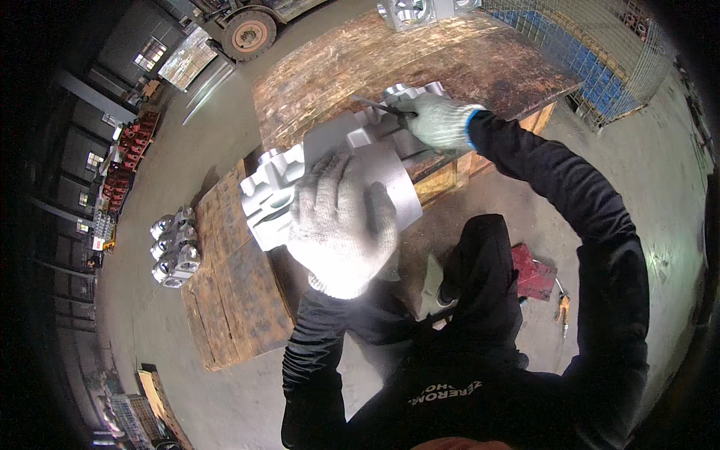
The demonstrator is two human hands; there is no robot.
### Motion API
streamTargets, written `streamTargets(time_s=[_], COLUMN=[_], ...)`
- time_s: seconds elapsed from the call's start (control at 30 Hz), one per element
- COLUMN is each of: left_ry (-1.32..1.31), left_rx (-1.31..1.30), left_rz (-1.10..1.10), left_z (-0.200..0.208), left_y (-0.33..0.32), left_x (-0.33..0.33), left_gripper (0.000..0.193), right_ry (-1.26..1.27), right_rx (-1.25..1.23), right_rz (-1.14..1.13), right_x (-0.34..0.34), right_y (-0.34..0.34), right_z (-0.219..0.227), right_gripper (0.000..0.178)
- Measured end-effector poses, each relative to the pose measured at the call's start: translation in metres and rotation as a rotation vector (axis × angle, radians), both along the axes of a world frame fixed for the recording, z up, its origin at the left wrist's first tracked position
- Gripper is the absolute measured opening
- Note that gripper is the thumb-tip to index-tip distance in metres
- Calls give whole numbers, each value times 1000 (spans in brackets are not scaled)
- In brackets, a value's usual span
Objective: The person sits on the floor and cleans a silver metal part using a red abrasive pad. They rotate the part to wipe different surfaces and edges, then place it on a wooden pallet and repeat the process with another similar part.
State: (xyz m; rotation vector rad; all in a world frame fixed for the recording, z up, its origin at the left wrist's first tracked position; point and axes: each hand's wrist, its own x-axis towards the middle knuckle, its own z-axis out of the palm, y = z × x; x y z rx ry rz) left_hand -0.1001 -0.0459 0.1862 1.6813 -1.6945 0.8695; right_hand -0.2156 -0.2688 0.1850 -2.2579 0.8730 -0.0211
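A large silver-grey metal casting (397, 180), with a smooth round end and several lobed parts, lies on the wooden workbench (420, 52). My left hand (345, 217), in a pale knit glove, rests over its near side with the fingers stretched out along the metal. Farther right, my right hand (436, 122), gloved too with a blue cuff edge, is closed round a thin, dark file (375, 104). The file points left across the top of the casting; whether it touches the metal I cannot tell.
More castings stand at the bench's far edge (412, 13) and beyond a lower wooden bench (240, 300) at left, on which another casting (176, 247) sits. A wire cage (600, 67) is at far right. An orange-handled air gun (563, 307) and a red sheet (532, 274) lie on the floor.
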Motion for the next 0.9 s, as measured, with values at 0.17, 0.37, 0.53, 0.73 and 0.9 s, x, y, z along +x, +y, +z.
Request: streamTargets(time_s=[0.17, 0.37, 0.53, 0.73, 0.9], left_ry=[-27, 63, 248, 348, 290], left_rx=[-66, -58, -21, 135, 156], left_rz=[76, 12, 133, 238, 228], left_z=[11, 26, 60, 63, 68], left_y=[4, -28, -75, -127, -128], left_x=[-1, 34, 72, 118, 123], left_gripper=[26, 18, 24, 37, 38], right_ry=[201, -17, -724, -1095, -1461], right_rx=[-279, -303, -119, 681, 414], right_rz=[136, 114, -216, -404, -596], right_x=[34, 29, -11, 7, 88], right_y=[-5, -33, 21, 154, 200], right_z=[-12, -41, -70, -81, -98], right_gripper=[43, 42, 45, 46, 50])
